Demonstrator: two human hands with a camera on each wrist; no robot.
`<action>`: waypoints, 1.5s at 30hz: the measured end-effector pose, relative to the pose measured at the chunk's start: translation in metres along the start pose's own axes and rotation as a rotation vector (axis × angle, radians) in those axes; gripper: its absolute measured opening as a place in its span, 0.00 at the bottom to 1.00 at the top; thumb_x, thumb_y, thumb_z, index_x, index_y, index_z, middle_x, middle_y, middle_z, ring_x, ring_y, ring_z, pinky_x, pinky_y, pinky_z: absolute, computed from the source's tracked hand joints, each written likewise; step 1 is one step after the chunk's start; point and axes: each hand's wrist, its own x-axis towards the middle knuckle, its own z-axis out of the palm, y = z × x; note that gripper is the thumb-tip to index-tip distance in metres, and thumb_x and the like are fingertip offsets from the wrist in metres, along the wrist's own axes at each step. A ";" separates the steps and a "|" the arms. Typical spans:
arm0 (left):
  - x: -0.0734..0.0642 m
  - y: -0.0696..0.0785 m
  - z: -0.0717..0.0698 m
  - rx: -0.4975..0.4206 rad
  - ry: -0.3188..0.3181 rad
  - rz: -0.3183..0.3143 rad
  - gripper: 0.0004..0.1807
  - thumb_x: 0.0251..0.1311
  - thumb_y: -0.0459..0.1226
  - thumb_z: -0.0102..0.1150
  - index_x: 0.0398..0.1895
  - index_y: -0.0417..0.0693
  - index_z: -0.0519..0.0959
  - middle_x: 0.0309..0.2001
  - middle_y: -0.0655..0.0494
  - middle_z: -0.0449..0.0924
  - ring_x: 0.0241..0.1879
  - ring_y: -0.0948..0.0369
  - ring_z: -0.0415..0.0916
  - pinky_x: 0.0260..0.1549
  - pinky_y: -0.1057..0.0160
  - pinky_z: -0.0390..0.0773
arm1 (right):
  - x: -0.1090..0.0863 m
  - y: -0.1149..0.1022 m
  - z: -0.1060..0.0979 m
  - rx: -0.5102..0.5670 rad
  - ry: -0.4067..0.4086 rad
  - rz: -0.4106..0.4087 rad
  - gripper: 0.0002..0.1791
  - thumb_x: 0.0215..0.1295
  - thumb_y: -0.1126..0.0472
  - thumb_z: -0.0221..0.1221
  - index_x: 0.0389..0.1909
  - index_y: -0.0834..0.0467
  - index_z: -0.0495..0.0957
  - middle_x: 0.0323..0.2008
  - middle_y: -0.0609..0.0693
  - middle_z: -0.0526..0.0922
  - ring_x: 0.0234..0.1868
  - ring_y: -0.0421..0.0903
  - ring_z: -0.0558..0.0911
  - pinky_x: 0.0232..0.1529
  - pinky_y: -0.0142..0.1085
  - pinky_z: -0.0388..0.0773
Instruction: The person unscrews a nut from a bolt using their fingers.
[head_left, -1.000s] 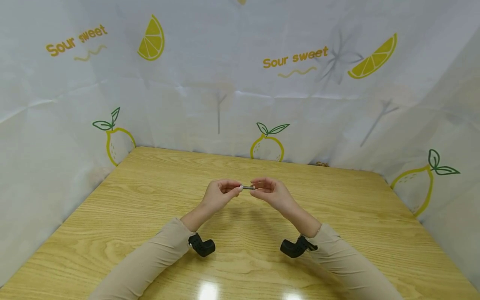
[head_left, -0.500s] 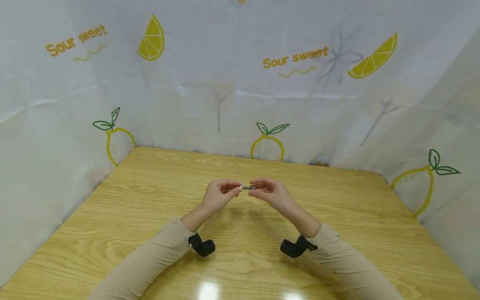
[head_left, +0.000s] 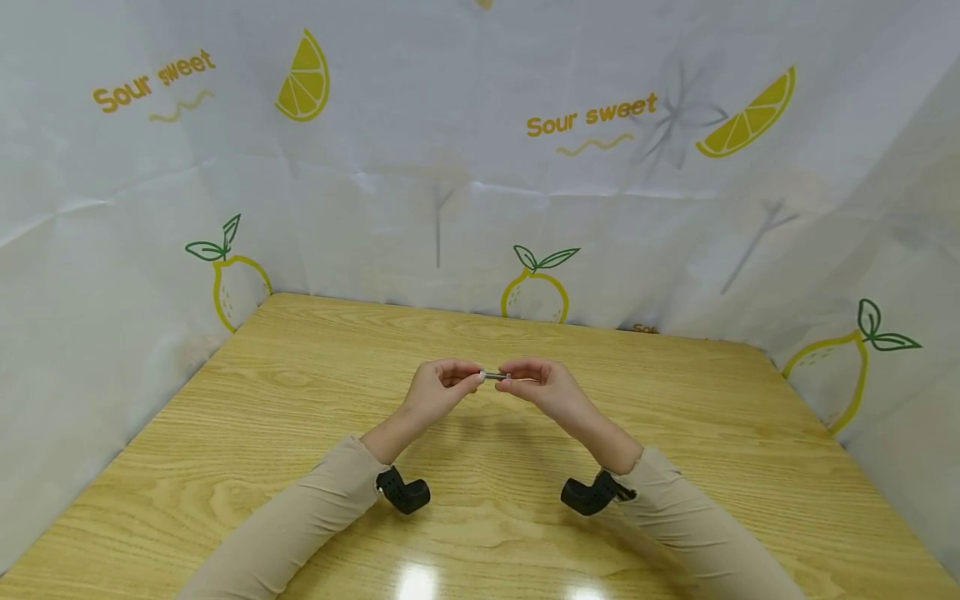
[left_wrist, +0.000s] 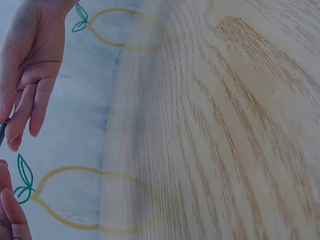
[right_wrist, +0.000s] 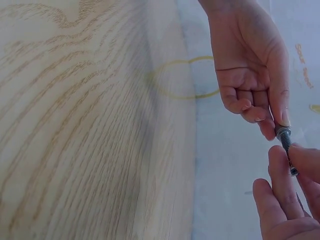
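Observation:
A small grey metal bolt (head_left: 495, 376) is held level above the table between both hands, its threaded shaft (right_wrist: 287, 142) showing in the right wrist view. My left hand (head_left: 438, 392) pinches its thicker, collared end between thumb and fingers. From the other side, my right hand (head_left: 553, 392) has its thumb and a finger on the shaft near the far end, where a small shiny ring-like part (right_wrist: 294, 171) shows. Whether that is a nut I cannot tell. In the left wrist view only a sliver of the bolt (left_wrist: 2, 132) appears at the left edge.
A wood-grain table (head_left: 480, 517) lies beneath the hands. White cloth (head_left: 405, 225) printed with lemons hangs behind it and on both sides. Black wrist-camera mounts (head_left: 405, 492) sit inside the beige sleeves (head_left: 300, 521).
My right fingertips have shifted slightly left along the bolt since one second ago. My left hand and the bolt stay in nearly the same place.

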 end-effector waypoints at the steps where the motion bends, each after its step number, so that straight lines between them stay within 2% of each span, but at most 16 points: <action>1: 0.000 0.000 0.000 -0.001 -0.001 0.001 0.13 0.61 0.37 0.58 0.46 0.38 0.80 0.43 0.40 0.82 0.43 0.43 0.78 0.44 0.45 0.78 | 0.000 0.000 0.000 -0.003 0.001 0.005 0.22 0.62 0.56 0.60 0.55 0.61 0.74 0.50 0.58 0.81 0.52 0.52 0.81 0.59 0.53 0.71; 4: 0.000 0.000 0.000 -0.003 -0.002 0.000 0.13 0.61 0.37 0.58 0.46 0.38 0.80 0.43 0.41 0.81 0.42 0.45 0.78 0.44 0.46 0.78 | 0.000 0.000 -0.001 0.001 -0.021 0.001 0.24 0.65 0.53 0.58 0.57 0.62 0.72 0.50 0.60 0.81 0.53 0.52 0.81 0.59 0.51 0.72; 8: 0.000 0.001 0.000 0.004 0.000 0.002 0.13 0.61 0.37 0.58 0.46 0.38 0.80 0.43 0.41 0.81 0.40 0.50 0.80 0.43 0.46 0.78 | 0.001 0.000 -0.001 0.056 -0.049 -0.004 0.22 0.69 0.55 0.52 0.55 0.69 0.72 0.46 0.60 0.83 0.50 0.45 0.83 0.59 0.48 0.72; 11: 0.000 0.001 0.000 0.009 0.000 0.003 0.13 0.61 0.37 0.58 0.46 0.38 0.80 0.43 0.41 0.82 0.40 0.51 0.80 0.44 0.46 0.78 | 0.001 0.001 -0.001 0.061 -0.036 0.001 0.19 0.68 0.58 0.54 0.53 0.68 0.74 0.45 0.57 0.84 0.48 0.43 0.83 0.60 0.49 0.71; 17: 0.000 -0.001 0.000 0.002 -0.006 0.008 0.13 0.61 0.37 0.58 0.46 0.37 0.80 0.43 0.40 0.82 0.43 0.44 0.78 0.44 0.46 0.78 | 0.001 0.001 0.000 0.020 -0.018 -0.009 0.21 0.63 0.57 0.59 0.54 0.64 0.73 0.49 0.58 0.81 0.54 0.55 0.79 0.60 0.53 0.71; 20: 0.000 -0.001 0.000 -0.001 -0.008 0.010 0.13 0.61 0.37 0.58 0.45 0.37 0.80 0.43 0.40 0.81 0.42 0.44 0.78 0.43 0.46 0.78 | 0.000 0.001 -0.001 0.013 -0.048 -0.012 0.24 0.66 0.55 0.56 0.57 0.65 0.71 0.51 0.61 0.80 0.55 0.56 0.78 0.59 0.50 0.72; 24: 0.000 -0.002 0.000 0.003 -0.013 0.010 0.14 0.61 0.37 0.58 0.46 0.37 0.80 0.43 0.41 0.81 0.42 0.45 0.79 0.43 0.46 0.78 | 0.001 0.001 -0.001 0.023 -0.080 -0.002 0.25 0.70 0.52 0.51 0.57 0.67 0.71 0.49 0.63 0.81 0.51 0.49 0.82 0.57 0.43 0.76; 28: 0.001 -0.002 0.001 0.008 -0.012 0.013 0.14 0.61 0.37 0.58 0.46 0.38 0.80 0.43 0.41 0.81 0.42 0.45 0.79 0.43 0.46 0.78 | 0.002 0.001 -0.001 0.041 -0.073 -0.014 0.21 0.69 0.56 0.52 0.53 0.68 0.73 0.44 0.57 0.83 0.45 0.42 0.84 0.58 0.45 0.74; 33: 0.001 -0.001 0.001 0.009 -0.007 0.014 0.13 0.61 0.37 0.58 0.45 0.38 0.81 0.42 0.41 0.81 0.42 0.44 0.78 0.43 0.45 0.78 | 0.002 0.001 -0.001 0.016 -0.033 -0.029 0.19 0.64 0.59 0.58 0.52 0.66 0.75 0.45 0.56 0.82 0.51 0.55 0.81 0.59 0.50 0.72; 37: 0.001 -0.001 0.001 -0.001 -0.010 0.012 0.13 0.61 0.36 0.58 0.45 0.37 0.80 0.42 0.39 0.81 0.43 0.42 0.78 0.43 0.44 0.78 | 0.002 0.001 0.000 -0.007 -0.026 -0.017 0.22 0.63 0.58 0.60 0.55 0.63 0.73 0.51 0.60 0.79 0.53 0.57 0.79 0.58 0.50 0.73; 41: 0.001 -0.001 0.001 0.001 -0.005 0.005 0.13 0.61 0.36 0.59 0.45 0.37 0.81 0.42 0.40 0.82 0.41 0.46 0.79 0.43 0.45 0.78 | 0.001 0.000 -0.002 0.013 -0.073 -0.007 0.24 0.67 0.55 0.55 0.59 0.65 0.70 0.54 0.66 0.76 0.52 0.52 0.81 0.58 0.46 0.74; 43: 0.001 -0.001 0.002 0.005 -0.002 0.003 0.13 0.61 0.36 0.59 0.45 0.38 0.81 0.41 0.40 0.82 0.40 0.48 0.80 0.43 0.46 0.78 | 0.001 -0.001 -0.003 0.030 -0.099 0.006 0.25 0.70 0.53 0.51 0.58 0.67 0.69 0.51 0.67 0.78 0.48 0.49 0.83 0.58 0.45 0.74; 45: 0.001 -0.002 0.002 0.005 -0.003 0.003 0.13 0.61 0.36 0.59 0.44 0.38 0.81 0.41 0.40 0.82 0.39 0.48 0.80 0.42 0.46 0.78 | 0.002 -0.002 -0.003 0.043 -0.111 0.026 0.26 0.71 0.51 0.49 0.57 0.71 0.69 0.45 0.62 0.82 0.41 0.41 0.85 0.57 0.44 0.75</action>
